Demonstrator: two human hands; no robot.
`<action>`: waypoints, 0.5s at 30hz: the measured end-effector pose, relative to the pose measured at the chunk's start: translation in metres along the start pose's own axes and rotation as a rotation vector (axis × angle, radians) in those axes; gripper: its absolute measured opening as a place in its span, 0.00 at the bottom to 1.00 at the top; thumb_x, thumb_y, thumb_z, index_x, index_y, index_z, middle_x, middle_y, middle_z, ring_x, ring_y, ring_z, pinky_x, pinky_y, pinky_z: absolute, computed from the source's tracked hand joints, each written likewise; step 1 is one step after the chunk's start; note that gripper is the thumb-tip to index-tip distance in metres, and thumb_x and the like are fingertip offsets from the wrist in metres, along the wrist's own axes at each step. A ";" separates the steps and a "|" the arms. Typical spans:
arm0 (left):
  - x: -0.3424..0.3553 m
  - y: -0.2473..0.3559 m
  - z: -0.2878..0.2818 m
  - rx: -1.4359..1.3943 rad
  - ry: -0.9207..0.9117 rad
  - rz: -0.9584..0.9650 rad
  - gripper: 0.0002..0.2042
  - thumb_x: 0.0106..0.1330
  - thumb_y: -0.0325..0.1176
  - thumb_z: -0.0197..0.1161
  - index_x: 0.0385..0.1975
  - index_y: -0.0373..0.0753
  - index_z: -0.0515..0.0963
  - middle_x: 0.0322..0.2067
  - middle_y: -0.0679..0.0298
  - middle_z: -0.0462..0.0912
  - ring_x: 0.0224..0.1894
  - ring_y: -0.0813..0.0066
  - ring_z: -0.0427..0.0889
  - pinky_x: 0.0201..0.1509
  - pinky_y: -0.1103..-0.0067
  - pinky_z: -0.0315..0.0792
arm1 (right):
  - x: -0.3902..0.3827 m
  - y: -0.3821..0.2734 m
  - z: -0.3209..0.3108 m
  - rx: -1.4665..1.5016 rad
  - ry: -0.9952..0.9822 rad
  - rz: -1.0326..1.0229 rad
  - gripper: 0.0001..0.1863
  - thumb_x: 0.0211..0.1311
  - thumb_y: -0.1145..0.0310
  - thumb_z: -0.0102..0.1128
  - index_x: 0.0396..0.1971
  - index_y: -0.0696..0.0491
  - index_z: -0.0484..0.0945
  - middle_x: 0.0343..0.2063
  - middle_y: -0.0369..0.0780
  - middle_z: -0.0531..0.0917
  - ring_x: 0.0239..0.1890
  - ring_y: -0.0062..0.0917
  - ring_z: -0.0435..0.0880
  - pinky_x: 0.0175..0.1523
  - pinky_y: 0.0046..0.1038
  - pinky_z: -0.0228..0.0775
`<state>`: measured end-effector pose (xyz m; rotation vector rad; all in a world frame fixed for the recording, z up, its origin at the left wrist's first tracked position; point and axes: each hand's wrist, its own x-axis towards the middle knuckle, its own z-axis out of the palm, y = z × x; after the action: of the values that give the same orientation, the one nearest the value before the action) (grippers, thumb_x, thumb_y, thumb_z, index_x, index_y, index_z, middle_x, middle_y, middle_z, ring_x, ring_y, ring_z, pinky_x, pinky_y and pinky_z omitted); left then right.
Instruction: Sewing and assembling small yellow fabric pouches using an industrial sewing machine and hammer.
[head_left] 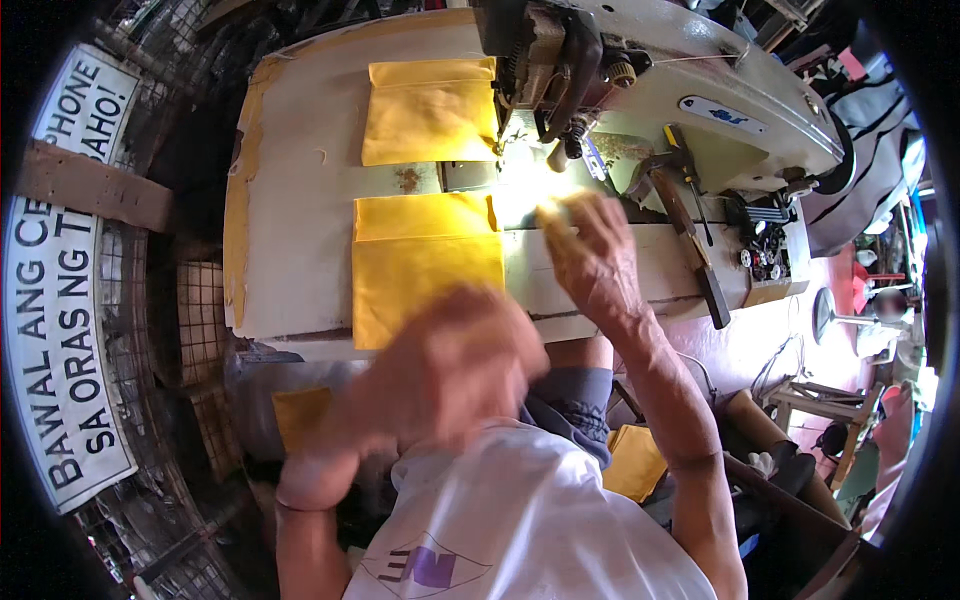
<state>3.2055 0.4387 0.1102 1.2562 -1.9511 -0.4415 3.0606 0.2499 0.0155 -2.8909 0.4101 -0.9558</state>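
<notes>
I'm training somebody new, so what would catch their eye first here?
Probably the bright yellow pieces, lying one beyond the other on the pale table. Next, perhaps, the sewing machine at upper right, with white glare beside the right hand. The left hand is a blur near the centre.

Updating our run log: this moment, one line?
left hand: blurred, nearest lower yellow fabric | right hand: beside sewing machine | upper yellow fabric: on table

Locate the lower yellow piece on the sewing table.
In the head view, the lower yellow piece lies left of centre, below the upper yellow piece and left of the right hand.
</notes>
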 end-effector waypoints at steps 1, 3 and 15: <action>-0.006 -0.029 0.010 0.319 0.061 -0.089 0.12 0.56 0.27 0.66 0.41 0.34 0.79 0.43 0.55 0.77 0.48 0.57 0.78 0.54 0.64 0.73 | 0.000 -0.004 0.000 0.113 -0.046 -0.041 0.18 0.51 0.73 0.60 0.45 0.58 0.80 0.46 0.43 0.80 0.48 0.36 0.79 0.53 0.36 0.72; -0.008 -0.078 0.016 0.508 0.062 -0.133 0.14 0.59 0.29 0.65 0.45 0.34 0.79 0.47 0.54 0.77 0.54 0.57 0.76 0.60 0.63 0.70 | 0.000 -0.001 0.002 0.182 -0.093 -0.079 0.19 0.52 0.72 0.61 0.47 0.57 0.80 0.49 0.43 0.81 0.50 0.36 0.80 0.55 0.37 0.72; 0.003 -0.111 0.025 0.553 0.023 -0.135 0.19 0.61 0.31 0.65 0.53 0.34 0.77 0.53 0.55 0.76 0.61 0.57 0.73 0.67 0.61 0.65 | 0.011 0.011 0.005 0.179 -0.168 -0.146 0.21 0.57 0.65 0.68 0.51 0.54 0.81 0.54 0.40 0.82 0.55 0.32 0.81 0.54 0.34 0.72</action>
<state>3.2554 0.3827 0.0244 1.7322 -2.0473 0.0631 3.0695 0.2362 0.0164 -2.8369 0.0966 -0.7172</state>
